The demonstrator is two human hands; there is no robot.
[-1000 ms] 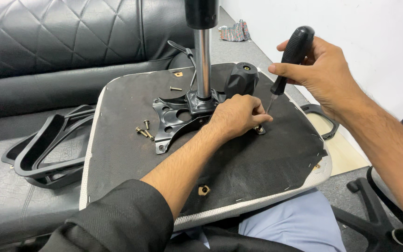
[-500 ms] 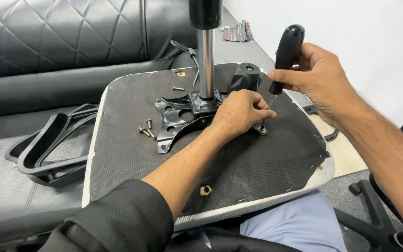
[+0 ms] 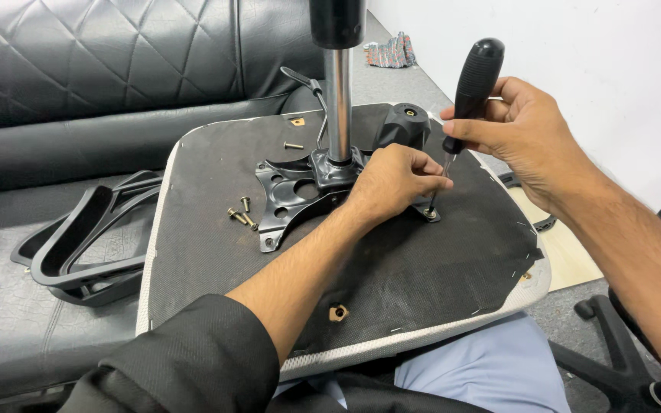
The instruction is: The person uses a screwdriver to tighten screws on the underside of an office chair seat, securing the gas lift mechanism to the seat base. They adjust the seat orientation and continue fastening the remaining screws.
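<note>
Screwdriver (image 3: 468, 92) is tilting from one o'clock down to the screw (image 3: 429, 213); my right hand (image 3: 525, 126) is gripping its handle, my left hand (image 3: 392, 183) is pinching its shaft.

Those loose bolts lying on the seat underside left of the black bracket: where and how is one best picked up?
Pinch one of the loose bolts across its shank, coming straight down from above. They lie flat on the fabric seat underside, close together, so a fingertip pinch on the outermost one looks easiest. The bracket blocks the right side; approach from the left. The left hand and right hand are busy with the screwdriver.
</note>
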